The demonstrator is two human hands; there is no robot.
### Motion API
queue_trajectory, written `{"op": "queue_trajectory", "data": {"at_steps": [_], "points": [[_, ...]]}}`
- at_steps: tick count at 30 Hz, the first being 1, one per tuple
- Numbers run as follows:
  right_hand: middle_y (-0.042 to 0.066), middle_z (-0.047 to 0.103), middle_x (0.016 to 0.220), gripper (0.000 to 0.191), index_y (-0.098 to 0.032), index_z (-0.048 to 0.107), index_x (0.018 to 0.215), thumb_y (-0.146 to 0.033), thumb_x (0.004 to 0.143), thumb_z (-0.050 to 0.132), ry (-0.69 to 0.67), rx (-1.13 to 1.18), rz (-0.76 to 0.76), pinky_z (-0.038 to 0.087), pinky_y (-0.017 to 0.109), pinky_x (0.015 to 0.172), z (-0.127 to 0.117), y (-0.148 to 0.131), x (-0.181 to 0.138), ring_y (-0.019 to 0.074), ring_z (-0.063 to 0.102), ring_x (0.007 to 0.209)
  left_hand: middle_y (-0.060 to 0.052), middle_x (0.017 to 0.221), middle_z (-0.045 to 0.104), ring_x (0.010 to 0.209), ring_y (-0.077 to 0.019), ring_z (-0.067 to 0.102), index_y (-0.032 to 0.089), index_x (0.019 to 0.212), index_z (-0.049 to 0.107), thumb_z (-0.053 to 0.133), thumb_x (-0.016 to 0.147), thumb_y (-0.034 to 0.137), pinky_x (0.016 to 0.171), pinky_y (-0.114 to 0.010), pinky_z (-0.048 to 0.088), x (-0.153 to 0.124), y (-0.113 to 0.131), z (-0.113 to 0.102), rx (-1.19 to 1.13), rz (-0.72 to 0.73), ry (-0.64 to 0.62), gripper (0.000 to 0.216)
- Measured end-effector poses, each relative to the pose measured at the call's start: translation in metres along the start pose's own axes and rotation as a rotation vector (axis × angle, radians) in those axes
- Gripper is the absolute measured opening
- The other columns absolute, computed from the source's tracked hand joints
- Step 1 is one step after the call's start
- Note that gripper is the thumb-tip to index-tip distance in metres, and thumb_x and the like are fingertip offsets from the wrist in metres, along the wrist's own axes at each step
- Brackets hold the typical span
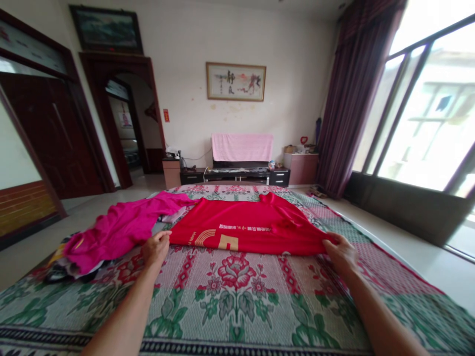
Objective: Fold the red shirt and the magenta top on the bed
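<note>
Across the cloth (237, 329), the red shirt (237, 217) lies long axis left to right, near left corner pinched by the left hand (156, 248), near right by the right hand (342, 253); its bulk stretches between and beyond both grips.

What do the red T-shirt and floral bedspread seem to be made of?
The red T-shirt looks like smooth, thin fabric, possibly polyester: slight sheen, soft creases. The floral bedspread looks matte and woven, perhaps cotton: visible crosshatched texture.
</note>
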State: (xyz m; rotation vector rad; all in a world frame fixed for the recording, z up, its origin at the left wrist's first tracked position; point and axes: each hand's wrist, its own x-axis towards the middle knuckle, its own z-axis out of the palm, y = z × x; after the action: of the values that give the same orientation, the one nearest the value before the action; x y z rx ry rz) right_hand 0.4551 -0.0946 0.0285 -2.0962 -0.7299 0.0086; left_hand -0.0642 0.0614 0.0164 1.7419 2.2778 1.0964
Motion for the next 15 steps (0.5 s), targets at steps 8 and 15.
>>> {"op": "queue_trajectory", "data": {"at_steps": [8,15], "points": [[0.010,0.068,0.090,0.049,-0.014,0.065,0.110,-0.035,0.068,0.051,0.130,0.010,0.040,0.043,0.032,0.070,-0.017,0.007,-0.002,0.0232,0.059,0.077,-0.005,0.086,0.074,0.073,-0.0195,0.063,0.023,0.088,0.074,0.047,0.078,0.026,0.060,-0.024,0.042,-0.022,0.002,-0.006,0.007,0.119,-0.030,0.029],[0.009,0.066,0.080,0.047,-0.014,0.067,0.104,-0.035,0.065,0.052,0.080,-0.015,0.003,0.042,0.031,0.063,-0.028,0.020,-0.003,0.0216,0.056,0.067,-0.006,0.088,0.073,0.078,-0.0203,0.064,0.022,0.090,0.074,0.045,0.080,0.027,0.062,-0.025,0.043,-0.035,-0.006,-0.015,0.016,0.138,-0.077,0.031]]}}
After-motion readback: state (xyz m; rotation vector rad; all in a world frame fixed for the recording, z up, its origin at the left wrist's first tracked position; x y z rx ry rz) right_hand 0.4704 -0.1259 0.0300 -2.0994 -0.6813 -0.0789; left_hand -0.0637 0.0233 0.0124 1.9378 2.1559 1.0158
